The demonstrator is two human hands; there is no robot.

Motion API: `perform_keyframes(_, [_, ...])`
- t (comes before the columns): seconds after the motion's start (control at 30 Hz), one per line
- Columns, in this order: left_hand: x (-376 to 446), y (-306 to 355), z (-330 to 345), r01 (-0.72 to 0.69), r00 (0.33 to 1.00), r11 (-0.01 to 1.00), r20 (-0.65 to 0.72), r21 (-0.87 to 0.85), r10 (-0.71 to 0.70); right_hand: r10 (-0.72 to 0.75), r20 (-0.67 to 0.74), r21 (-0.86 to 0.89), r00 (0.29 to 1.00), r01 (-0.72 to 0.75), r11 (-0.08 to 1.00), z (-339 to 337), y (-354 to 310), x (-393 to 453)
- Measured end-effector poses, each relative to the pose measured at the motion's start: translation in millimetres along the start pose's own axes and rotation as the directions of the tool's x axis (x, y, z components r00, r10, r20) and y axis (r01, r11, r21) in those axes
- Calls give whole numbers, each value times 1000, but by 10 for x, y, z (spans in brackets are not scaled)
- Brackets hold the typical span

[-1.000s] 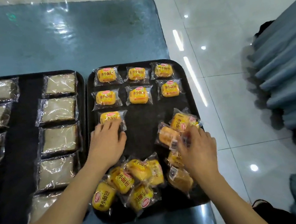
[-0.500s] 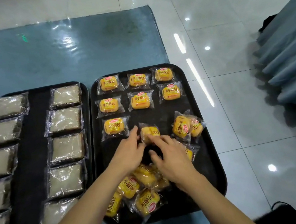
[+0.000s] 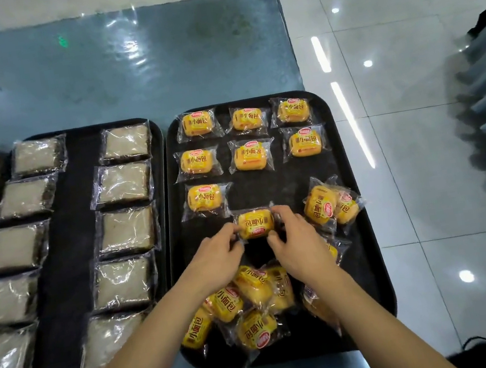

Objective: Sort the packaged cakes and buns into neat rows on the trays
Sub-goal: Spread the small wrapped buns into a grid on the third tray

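Seven buns sit in rows on the right tray (image 3: 371, 259), an eighth bun (image 3: 255, 223) is pinched between left hand (image 3: 215, 259) and right hand (image 3: 297, 243), and a loose pile (image 3: 248, 307) remains.

head cam | 1 view | steep downward, forward | close over trays (image 3: 371, 259)

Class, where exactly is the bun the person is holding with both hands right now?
In the head view, the held bun sits mid-tray on the right tray, pinched between the left hand and right hand, just below-right of the third row's single bun.
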State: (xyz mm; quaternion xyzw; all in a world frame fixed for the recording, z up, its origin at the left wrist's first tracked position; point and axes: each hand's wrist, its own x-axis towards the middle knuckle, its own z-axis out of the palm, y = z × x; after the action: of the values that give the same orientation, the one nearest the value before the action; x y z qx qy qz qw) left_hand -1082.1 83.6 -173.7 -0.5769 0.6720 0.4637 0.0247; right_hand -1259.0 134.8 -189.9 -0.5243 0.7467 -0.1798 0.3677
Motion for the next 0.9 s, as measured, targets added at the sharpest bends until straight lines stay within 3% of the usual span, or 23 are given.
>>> perform_keyframes(0.2, [119,241,36,-57,998,998,-15,-26,57,111,-51,140,993,-103,985,59,58,-28])
perform_keyframes(0.37, [527,442,-37,-127,992,955,27,268,124,2,-24,-191,1000,-6,982,55,20,-90])
perform_keyframes(0.5, [440,425,-107,-133,976,886,-99,444,196,-143,-200,-283,969,83,955,-89,23,76])
perform_keyframes(0.57, [304,405,-46,-126,966,862,-135,491,218,-150,-162,-314,975,93,945,-147,13,178])
perform_keyframes(0.63, [226,381,62,-122,983,863,-61,491,174,-119,-74,-351,990,86,933,-135,-44,218])
perform_keyframes(0.8, [380,391,122,-124,991,878,8,462,136,20,40,-95,999,-16,995,-50,-117,118])
perform_keyframes(0.9, [477,407,32,-140,989,861,34,490,141,0,98,35,995,-4,999,-71,-105,81])
